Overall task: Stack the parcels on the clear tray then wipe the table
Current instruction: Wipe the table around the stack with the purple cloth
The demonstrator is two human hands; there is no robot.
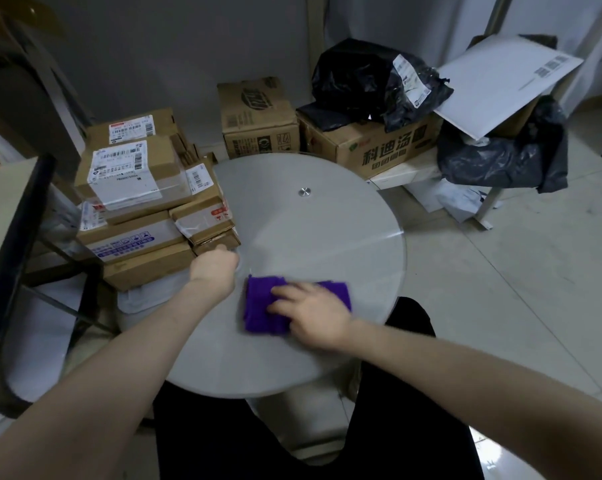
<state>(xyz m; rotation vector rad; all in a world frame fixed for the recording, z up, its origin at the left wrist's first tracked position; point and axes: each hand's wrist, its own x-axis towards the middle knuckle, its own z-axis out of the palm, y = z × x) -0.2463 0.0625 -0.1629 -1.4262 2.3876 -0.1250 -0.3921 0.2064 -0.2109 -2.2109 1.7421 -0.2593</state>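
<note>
The stacked parcels (137, 202) crowded the table's ten o'clock edge, several cartons high, labels up; whatever bore them was hidden. Beyond twelve o'clock stood printed cardboard boxes (258, 123); black bags (362, 74) were heaped at one o'clock; a white mailer (504, 84) leaned at two o'clock. The left hand (214, 268) sat at nine o'clock against the lowest parcel, fingers curled under; whether it gripped anything could not be told. The right hand (313, 313) pressed flat, fingers straight, on the purple cloth (261, 306) at six o'clock. The round frosted table (327, 220) bore a metal stud (304, 192); a pale tiled floor (500, 289) lay around it; a grey wall (154, 46) rose behind.
</note>
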